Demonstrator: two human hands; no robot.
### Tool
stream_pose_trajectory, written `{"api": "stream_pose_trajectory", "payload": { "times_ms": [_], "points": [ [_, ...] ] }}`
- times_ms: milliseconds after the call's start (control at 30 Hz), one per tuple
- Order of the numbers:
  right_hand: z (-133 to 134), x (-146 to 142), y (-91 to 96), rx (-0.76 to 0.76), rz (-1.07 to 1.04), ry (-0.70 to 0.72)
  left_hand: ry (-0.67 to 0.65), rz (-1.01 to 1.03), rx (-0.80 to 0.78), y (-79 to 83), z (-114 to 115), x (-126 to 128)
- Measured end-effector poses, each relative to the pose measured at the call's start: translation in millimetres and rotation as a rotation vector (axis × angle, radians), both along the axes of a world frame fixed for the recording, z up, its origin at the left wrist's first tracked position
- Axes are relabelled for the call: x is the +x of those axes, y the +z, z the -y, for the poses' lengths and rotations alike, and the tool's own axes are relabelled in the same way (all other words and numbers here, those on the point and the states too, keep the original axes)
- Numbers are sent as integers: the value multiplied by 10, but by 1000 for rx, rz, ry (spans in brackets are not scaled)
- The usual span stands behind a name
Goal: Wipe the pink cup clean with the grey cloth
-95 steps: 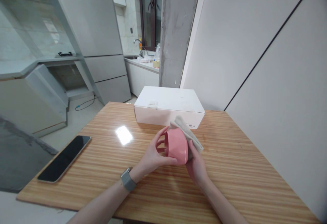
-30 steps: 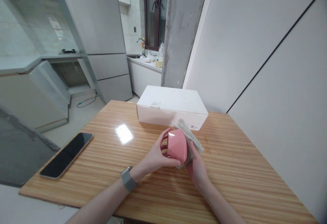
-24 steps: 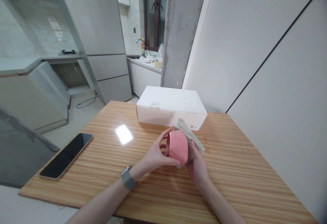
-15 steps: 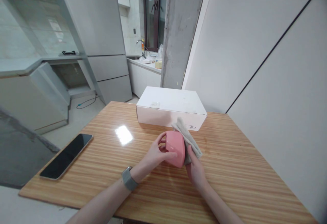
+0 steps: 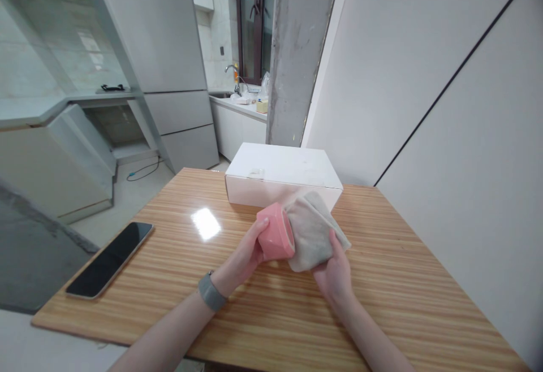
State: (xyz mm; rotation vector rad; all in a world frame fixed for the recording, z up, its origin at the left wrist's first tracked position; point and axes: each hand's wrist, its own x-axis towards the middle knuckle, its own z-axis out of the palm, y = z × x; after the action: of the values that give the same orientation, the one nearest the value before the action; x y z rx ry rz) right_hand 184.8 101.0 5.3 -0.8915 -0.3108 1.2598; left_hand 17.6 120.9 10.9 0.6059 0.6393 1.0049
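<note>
A glossy pink container (image 5: 275, 235) with rounded corners is gripped from the left by my left hand (image 5: 250, 251), the thumb lying on its near face. It is tilted, and its pale-edged side faces right. My right hand (image 5: 335, 270) holds a light grey cloth (image 5: 311, 230), thumb on top and the other fingers underneath, mostly hidden. The cloth is partly spread out, and its left edge meets the container's right side. Both hands are above the wooden table (image 5: 394, 287), in front of the white box (image 5: 280, 165).
Beyond my hands, the closed white box stands near the table's far edge. A dark-screened phone (image 5: 111, 260) lies at the table's left. A white wall (image 5: 458, 151) runs along the right side. Further back are a fridge (image 5: 173, 106) and a sink counter (image 5: 240, 109).
My left hand has moved the pink container slightly left and turned it, so its pale-edged side shows. The cloth, seen narrow before, now shows its broad face beside it.
</note>
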Motion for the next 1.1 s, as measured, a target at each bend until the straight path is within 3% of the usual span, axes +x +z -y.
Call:
{"api": "stream_pose_trajectory", "payload": {
  "times_ms": [167, 433, 700, 933, 1100],
  "points": [
    [-31, 52, 24, -47, 24, -30, 15, -10, 50, -29, -3, -13],
    [-4, 77, 38, 160, 202, -2, -25, 32, 2, 26, 3, -27],
    [-56, 64, 38, 163, 160, 49, 32, 38, 11, 32, -26, -46],
    [-95, 46, -40, -46, 48, -67, 84, -90, 118, 67, 16, -23],
    [-31, -49, -96, 15, 95, 108, 63, -163, 216, 28, 81, 59]
  ]
}}
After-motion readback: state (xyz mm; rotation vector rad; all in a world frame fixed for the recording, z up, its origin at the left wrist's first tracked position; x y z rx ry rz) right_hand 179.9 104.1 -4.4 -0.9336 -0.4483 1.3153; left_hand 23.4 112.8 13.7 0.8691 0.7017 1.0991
